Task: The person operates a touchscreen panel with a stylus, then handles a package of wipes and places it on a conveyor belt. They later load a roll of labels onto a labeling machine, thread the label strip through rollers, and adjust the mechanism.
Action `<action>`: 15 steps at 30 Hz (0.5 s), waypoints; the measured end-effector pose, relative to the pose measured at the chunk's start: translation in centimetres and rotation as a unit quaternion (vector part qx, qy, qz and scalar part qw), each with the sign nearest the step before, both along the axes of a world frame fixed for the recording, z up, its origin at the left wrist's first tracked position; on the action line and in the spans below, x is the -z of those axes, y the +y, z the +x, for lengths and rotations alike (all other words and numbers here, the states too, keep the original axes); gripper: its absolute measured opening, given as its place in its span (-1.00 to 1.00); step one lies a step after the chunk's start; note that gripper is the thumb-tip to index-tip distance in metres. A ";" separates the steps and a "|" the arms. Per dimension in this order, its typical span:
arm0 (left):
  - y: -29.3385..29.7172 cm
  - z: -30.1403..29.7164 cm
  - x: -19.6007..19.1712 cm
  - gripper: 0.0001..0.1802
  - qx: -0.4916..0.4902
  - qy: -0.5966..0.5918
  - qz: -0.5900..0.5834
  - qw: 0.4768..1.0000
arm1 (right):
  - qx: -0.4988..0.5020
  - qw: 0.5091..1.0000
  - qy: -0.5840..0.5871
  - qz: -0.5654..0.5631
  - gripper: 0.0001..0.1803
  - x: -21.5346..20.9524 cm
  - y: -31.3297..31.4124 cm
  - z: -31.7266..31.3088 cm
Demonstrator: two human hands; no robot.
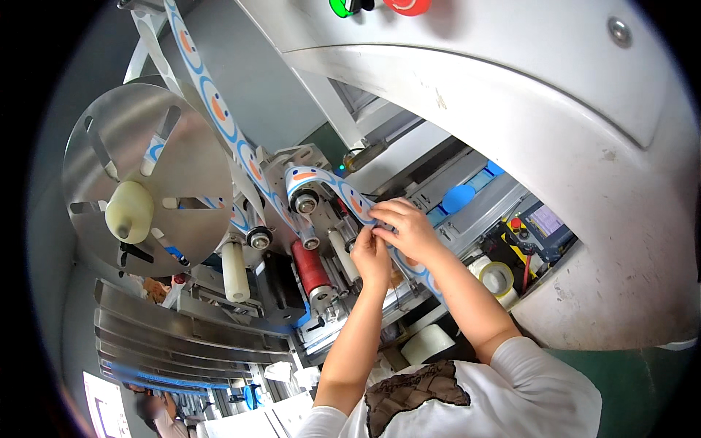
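Note:
A printed label strip [347, 196], white with blue rings and orange shapes, arches over a metal-ended roller [304, 203] and runs down to my hands. My right hand [410, 232] is closed on the strip, thumb and fingers pinching its edge. Just left of it and a little nearer, my left hand [371, 257] pinches at the same edge, fingertips almost touching those of the right. Past my hands the strip continues below my right wrist. Exactly what lies between the fingertips is partly hidden by the fingers.
A large slotted metal disc [182, 175] with a cream knob stands at the left. Nearby are a red roller [312, 269] and a cream roller [234, 271]. A white machine housing [540, 124] overhangs the right. Tape rolls [496, 279] sit beside a control panel [544, 223]. Another person [164, 416] is far lower left.

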State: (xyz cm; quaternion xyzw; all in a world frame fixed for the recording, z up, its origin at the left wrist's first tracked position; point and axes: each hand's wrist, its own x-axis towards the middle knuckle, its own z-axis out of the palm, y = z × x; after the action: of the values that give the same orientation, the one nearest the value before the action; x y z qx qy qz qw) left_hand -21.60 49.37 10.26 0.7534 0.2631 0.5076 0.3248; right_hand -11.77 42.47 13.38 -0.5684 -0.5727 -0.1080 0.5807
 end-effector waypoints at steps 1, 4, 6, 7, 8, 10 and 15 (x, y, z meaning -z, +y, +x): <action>0.1 -0.4 -0.4 -0.97 -0.005 0.036 0.012 0.999 | 0.016 1.000 -0.017 0.011 -0.72 -0.1 0.1 0.2; -0.3 -1.1 -2.1 -0.94 0.019 0.079 0.040 0.996 | -0.016 0.999 -0.031 -0.028 -0.78 -0.4 0.1 1.0; -0.1 -1.4 -2.6 -0.93 0.032 0.094 0.049 0.994 | -0.037 0.998 -0.043 -0.038 -0.83 -0.8 0.2 1.6; -0.4 -1.6 -3.3 -0.93 0.032 0.111 0.054 0.992 | -0.054 0.996 -0.033 -0.058 -0.83 -1.0 0.1 1.9; -0.5 -1.7 -3.8 -0.92 0.031 0.129 0.060 0.989 | -0.072 0.994 -0.022 -0.078 -0.83 -1.2 0.0 2.3; -0.7 -1.8 -4.1 -0.91 0.024 0.132 0.058 0.989 | -0.097 0.990 0.019 -0.101 -0.85 -2.0 -0.2 3.1; -0.1 -2.2 -3.2 -0.87 0.028 0.155 0.048 0.986 | -0.077 0.978 0.196 -0.003 -0.88 -3.2 0.1 5.5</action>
State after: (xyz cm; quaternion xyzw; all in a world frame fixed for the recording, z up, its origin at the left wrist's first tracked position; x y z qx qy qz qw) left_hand -23.77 49.31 13.42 0.8448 0.2643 0.3876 0.2573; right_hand -6.22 42.58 16.57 -0.5345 -0.4900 0.0519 0.6867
